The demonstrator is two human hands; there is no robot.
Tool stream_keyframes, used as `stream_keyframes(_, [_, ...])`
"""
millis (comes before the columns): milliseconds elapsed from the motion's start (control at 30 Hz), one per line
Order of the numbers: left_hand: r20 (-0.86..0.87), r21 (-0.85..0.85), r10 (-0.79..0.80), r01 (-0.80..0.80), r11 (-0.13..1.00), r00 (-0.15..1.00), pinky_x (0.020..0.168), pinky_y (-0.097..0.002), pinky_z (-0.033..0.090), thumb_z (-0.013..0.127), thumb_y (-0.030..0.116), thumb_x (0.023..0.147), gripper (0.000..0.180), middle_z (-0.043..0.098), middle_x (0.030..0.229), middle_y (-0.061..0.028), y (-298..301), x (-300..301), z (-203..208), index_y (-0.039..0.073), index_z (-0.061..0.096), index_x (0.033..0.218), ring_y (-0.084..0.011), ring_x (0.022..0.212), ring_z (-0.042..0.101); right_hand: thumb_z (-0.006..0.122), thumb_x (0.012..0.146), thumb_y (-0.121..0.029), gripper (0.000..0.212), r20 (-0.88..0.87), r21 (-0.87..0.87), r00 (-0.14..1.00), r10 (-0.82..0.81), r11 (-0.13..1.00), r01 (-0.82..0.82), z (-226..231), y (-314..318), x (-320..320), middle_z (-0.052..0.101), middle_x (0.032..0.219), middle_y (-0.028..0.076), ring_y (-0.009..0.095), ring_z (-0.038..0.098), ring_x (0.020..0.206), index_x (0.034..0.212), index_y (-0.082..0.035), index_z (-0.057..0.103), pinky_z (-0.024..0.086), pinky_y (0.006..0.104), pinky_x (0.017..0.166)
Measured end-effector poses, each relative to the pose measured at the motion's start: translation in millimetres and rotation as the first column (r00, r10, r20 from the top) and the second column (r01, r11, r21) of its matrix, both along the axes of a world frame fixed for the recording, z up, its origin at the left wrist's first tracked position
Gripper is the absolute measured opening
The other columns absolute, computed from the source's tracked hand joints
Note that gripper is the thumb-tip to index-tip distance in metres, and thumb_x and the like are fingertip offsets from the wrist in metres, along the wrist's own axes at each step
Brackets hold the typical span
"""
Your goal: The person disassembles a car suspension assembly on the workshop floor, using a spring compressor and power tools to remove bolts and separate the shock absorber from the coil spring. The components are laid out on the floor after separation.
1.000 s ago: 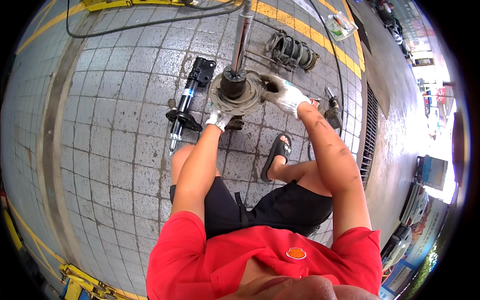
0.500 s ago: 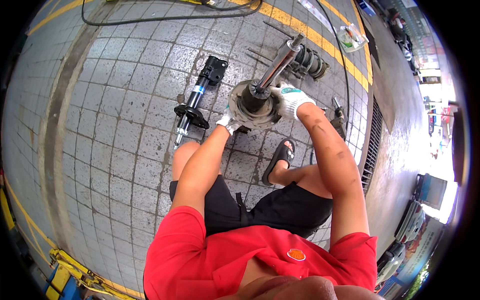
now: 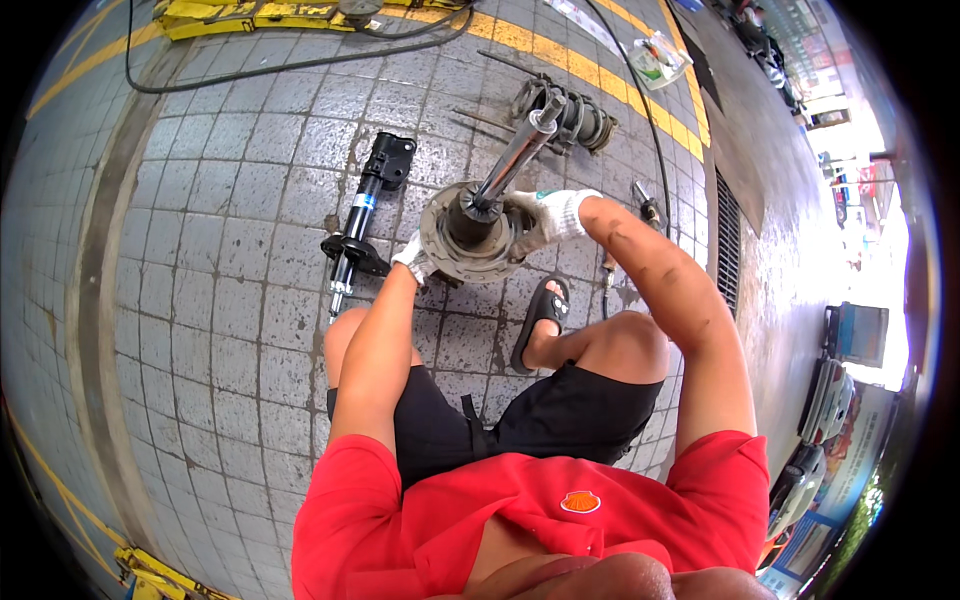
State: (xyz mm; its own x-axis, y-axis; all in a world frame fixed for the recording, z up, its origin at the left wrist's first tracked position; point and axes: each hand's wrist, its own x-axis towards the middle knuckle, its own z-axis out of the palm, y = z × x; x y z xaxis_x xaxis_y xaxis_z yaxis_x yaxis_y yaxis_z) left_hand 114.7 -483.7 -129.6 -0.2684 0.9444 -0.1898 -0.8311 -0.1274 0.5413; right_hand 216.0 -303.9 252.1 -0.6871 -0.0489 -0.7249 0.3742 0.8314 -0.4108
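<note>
A worn strut (image 3: 518,158) stands tilted in front of me, its bare chrome rod pointing up and to the far right. Below the rod are a dark rubber bump stop (image 3: 473,218) and a round, dusty spring seat (image 3: 440,235). My right hand (image 3: 548,218), in a white knit glove, grips the seat's right side near the rubber. At the left edge, my gloved left hand (image 3: 414,258) is closed around the strut, with its fingers mostly hidden beneath the seat. A cleaner black strut (image 3: 358,225) with a blue-and-white label lies on the tiles to the left.
A rusty coil spring (image 3: 585,122) lies beyond the strut. An air tool (image 3: 650,210) with a hose lies at right, near a floor grate (image 3: 727,240). A black cable (image 3: 290,68) crosses the far floor near a yellow metal frame (image 3: 215,18). My sandaled foot (image 3: 543,325) is close by.
My view has shifted, so the floor items appear farther left and lower. My right hand's fingers now reach further over the spring seat; both hands stay on the strut.
</note>
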Motion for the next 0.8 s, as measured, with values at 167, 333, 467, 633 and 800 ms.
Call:
stream_keyframes(167, [-0.082,0.046,0.027,-0.023,0.999,0.996,0.115,-0.041,0.052,0.049,0.026,0.114,0.044,0.064,0.149,-0.0078,-6,-8,-28,0.005,0.053,0.152,-0.0225,0.132,0.062,0.096,0.076,-0.043,0.095,-0.105,0.059,0.978,0.179,0.983,-0.173,-3,-8,-10,0.071,0.136,0.018,0.034,0.068,0.126,0.152,-0.005,0.052,0.054,0.0423,0.106])
stream_keyframes(333, [0.113,0.055,0.003,-0.009,0.998,0.994,0.122,-0.0383,0.046,0.061,0.016,0.109,0.054,0.057,0.156,-0.0075,-7,-9,-33,0.007,0.044,0.16,-0.0195,0.138,0.057,0.093,0.078,-0.046,0.085,-0.176,0.08,0.98,0.093,0.994,-0.08,-1,-17,5,0.073,0.127,0.018,0.035,0.07,0.119,0.144,-0.004,0.058,0.055,0.0434,0.1])
stream_keyframes(467, [-0.08,0.108,-0.003,0.012,0.994,0.997,0.123,-0.0361,0.044,0.062,0.012,0.109,0.056,0.055,0.158,-0.0069,8,20,-28,0.007,0.043,0.162,-0.0177,0.14,0.055,0.092,0.077,-0.049,0.078,-0.26,0.063,0.963,0.062,0.997,-0.048,-13,-9,30,0.074,0.12,0.019,0.04,0.069,0.115,0.138,-0.008,0.065,0.055,0.0461,0.1])
stream_keyframes(633, [-0.373,0.111,0.152,-0.118,0.987,0.915,0.109,-0.0431,0.057,0.039,0.033,0.118,0.046,0.071,0.14,-0.0095,-25,-29,-65,0.003,0.063,0.143,-0.0258,0.123,0.069,0.094,0.072,-0.052,0.081,-0.425,0.298,0.79,0.442,0.892,-0.339,6,-32,-21,0.068,0.13,0.022,0.044,0.062,0.124,0.138,-0.013,0.068,0.052,0.0482,0.106])
stream_keyframes(800, [0.404,-0.073,-0.024,0.058,0.996,0.914,0.111,-0.0432,0.056,0.038,0.032,0.118,0.046,0.072,0.139,-0.0091,-2,21,16,0.003,0.065,0.142,-0.0248,0.123,0.069,0.095,0.071,-0.043,0.079,-0.468,0.167,0.804,0.367,0.93,-0.327,-16,-5,22,0.068,0.132,0.02,0.042,0.06,0.129,0.138,-0.011,0.068,0.05,0.048,0.11])
